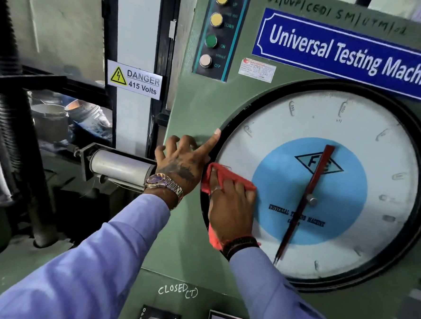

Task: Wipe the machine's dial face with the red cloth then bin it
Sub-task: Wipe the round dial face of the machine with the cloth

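Observation:
The big round dial face [353,148] fills the right of the green machine front, white with a blue centre, a red pointer and a black rim. My right hand [231,205] presses the red cloth [224,177] flat against the dial's left edge; part of the cloth hangs below my wrist. My left hand [180,160] rests spread on the green panel just left of the rim, its index fingertip touching the black rim. A watch sits on the left wrist. No bin is in view.
A column of push buttons [213,31] stands above the dial at the upper left. A "Danger 415 Volts" sign [134,83] hangs on the frame to the left. A metal cylinder [120,166] sticks out beside my left hand. Buckets [50,122] sit behind.

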`<state>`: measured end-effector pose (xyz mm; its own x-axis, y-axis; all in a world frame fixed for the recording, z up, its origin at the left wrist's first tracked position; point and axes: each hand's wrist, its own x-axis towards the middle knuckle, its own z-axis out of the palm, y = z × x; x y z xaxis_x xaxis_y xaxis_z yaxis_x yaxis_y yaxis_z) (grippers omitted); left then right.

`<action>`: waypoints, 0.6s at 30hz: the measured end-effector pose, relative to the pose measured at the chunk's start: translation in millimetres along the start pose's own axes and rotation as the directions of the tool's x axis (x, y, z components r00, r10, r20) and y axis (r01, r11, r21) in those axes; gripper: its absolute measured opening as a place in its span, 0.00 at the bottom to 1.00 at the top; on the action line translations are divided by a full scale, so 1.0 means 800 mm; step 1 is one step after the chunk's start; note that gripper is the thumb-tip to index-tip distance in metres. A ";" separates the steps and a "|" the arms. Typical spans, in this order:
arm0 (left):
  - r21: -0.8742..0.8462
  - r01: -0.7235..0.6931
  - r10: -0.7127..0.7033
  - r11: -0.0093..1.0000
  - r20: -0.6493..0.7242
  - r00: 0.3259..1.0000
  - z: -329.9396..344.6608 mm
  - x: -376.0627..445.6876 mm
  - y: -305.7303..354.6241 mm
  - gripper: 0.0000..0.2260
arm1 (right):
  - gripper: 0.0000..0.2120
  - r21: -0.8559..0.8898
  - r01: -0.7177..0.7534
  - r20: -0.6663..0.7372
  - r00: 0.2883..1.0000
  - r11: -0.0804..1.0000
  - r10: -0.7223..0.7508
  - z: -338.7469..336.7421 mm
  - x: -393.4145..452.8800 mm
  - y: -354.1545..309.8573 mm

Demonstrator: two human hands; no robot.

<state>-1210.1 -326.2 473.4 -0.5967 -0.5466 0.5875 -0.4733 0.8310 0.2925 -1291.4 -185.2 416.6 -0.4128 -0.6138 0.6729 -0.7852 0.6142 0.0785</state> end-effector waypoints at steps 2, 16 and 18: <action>0.010 0.005 -0.005 1.000 0.006 1.000 0.002 -0.002 -0.001 0.30 | 0.31 -0.013 0.030 0.041 0.999 0.999 -0.029 0.015 -0.033 0.001; -0.011 0.049 -0.049 0.999 0.015 0.999 0.007 -0.014 0.000 0.31 | 0.31 -0.005 -0.025 0.133 0.991 1.000 0.025 0.005 -0.023 -0.014; -0.027 0.047 -0.047 0.999 0.016 0.999 0.007 -0.016 -0.001 0.33 | 0.32 -0.030 0.035 0.232 0.972 0.999 -0.027 0.012 -0.060 -0.004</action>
<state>-1205.6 -320.6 460.9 -0.5839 -0.5866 0.5612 -0.4835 0.8066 0.3399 -1273.3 -162.5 377.2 -0.4871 -0.7284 0.4818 -0.7849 0.6071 0.1243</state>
